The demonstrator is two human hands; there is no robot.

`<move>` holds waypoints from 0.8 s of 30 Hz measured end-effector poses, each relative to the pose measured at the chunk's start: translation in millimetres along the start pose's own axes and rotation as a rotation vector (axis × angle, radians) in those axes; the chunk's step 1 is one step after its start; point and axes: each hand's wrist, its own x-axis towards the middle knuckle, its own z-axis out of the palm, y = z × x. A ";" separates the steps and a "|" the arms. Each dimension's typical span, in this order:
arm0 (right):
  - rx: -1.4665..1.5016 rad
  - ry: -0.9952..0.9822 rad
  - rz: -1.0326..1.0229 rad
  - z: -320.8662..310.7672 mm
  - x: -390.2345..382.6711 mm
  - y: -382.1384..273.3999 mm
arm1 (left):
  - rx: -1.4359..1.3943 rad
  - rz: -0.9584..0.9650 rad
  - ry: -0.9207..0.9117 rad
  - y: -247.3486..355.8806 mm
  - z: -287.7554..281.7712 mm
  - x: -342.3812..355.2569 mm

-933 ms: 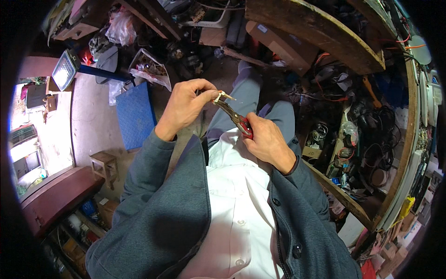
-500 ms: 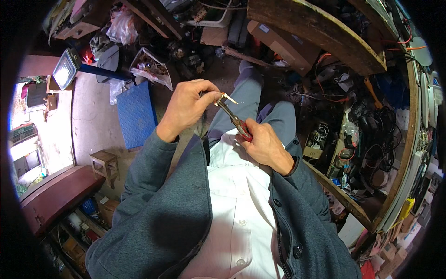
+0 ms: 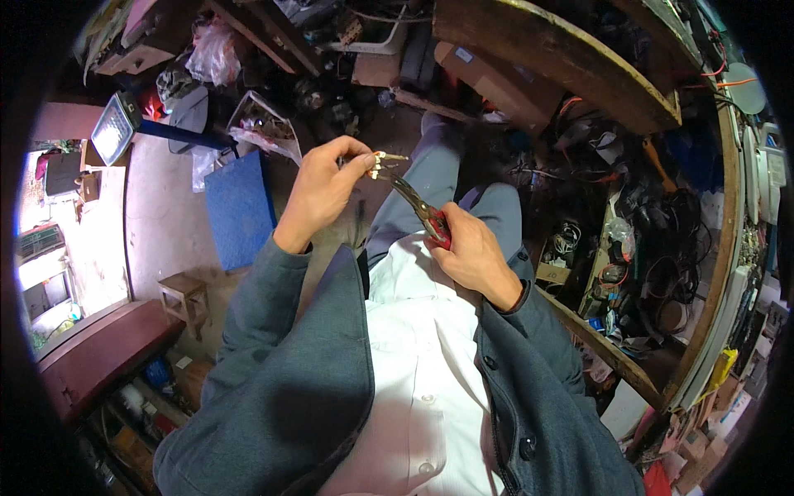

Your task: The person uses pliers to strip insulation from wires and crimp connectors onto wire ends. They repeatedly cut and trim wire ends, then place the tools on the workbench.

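My left hand [image 3: 324,192] is closed, thumb and fingertips pinching a small white and brassy metal part [image 3: 380,164] with thin prongs pointing right. Its exact kind is too small to tell. My right hand [image 3: 475,255] wraps round the red handles of a pair of pliers [image 3: 411,198]. The dark jaws reach up and left to just below the small part; whether they touch it I cannot tell. Both hands are held over my lap, in front of my white shirt [image 3: 413,273] and grey trousers.
A lit work lamp [image 3: 116,128] on a blue pole stands at the left, near a blue panel [image 3: 240,211] and a small wooden stool [image 3: 184,299]. Wooden beams [image 3: 571,58] cross the upper right. Tangled cables [image 3: 670,240] and a cardboard box [image 3: 500,83] crowd the right and far side.
My left hand has moved slightly left with the small part, whose prongs now point more level. The pliers' jaws have swung a little to the left. Both grips are kept.
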 end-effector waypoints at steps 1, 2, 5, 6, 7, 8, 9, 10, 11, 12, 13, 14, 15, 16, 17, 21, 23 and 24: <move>0.069 0.035 -0.010 0.3 -0.6 1.4 | -0.061 -0.014 -0.009 -4.6 1.4 0.7; 0.138 0.071 -0.019 3.0 -0.3 2.9 | -0.122 -0.029 -0.018 -8.6 1.5 0.6; 0.468 0.200 -0.039 6.5 3.6 2.4 | -0.286 -0.155 -0.092 4.4 4.8 -2.5; 0.598 0.246 -0.044 7.1 6.4 1.6 | -0.337 -0.211 -0.125 10.0 6.3 -3.8; 0.684 0.259 -0.069 5.5 9.7 -0.9 | -0.409 -0.225 -0.154 10.0 10.4 -4.5; 0.769 0.272 -0.095 2.3 14.7 -4.2 | -0.404 -0.240 -0.175 12.4 12.8 -6.6; 0.854 0.284 -0.120 -1.9 20.2 -8.5 | -0.398 -0.255 -0.195 17.5 15.3 -9.1; 0.939 0.293 -0.149 -4.9 26.0 -12.7 | -0.391 -0.271 -0.211 21.8 17.1 -10.1; 0.949 0.311 -0.181 -6.7 30.3 -15.8 | -0.403 -0.270 -0.243 18.9 21.1 -9.5; 0.961 0.285 -0.161 -8.5 32.4 -16.9 | -0.414 -0.266 -0.267 22.9 23.6 -10.3; 0.973 0.260 -0.141 -9.6 34.1 -17.9 | -0.423 -0.263 -0.292 28.8 25.6 -12.1; 0.985 0.234 -0.121 -10.2 34.9 -19.0 | -0.433 -0.259 -0.316 32.2 26.8 -13.1; 1.015 0.249 -0.123 -10.2 34.4 -20.6 | -0.446 -0.292 -0.307 29.3 28.4 -12.8; 1.043 0.261 -0.124 -9.5 33.4 -22.1 | -0.479 -0.303 -0.312 29.8 28.5 -12.9; 1.072 0.274 -0.126 -9.0 32.8 -23.6 | -0.513 -0.314 -0.317 30.8 28.6 -12.9; 1.082 0.282 -0.175 -10.8 31.4 -24.5 | -0.649 -0.348 -0.332 28.6 29.9 -12.4; 1.072 0.293 -0.185 -10.4 33.1 -22.4 | -0.686 -0.360 -0.308 28.4 33.2 -13.5; 1.077 0.292 -0.185 -11.3 32.8 -22.7 | -0.704 -0.367 -0.296 28.8 34.9 -14.2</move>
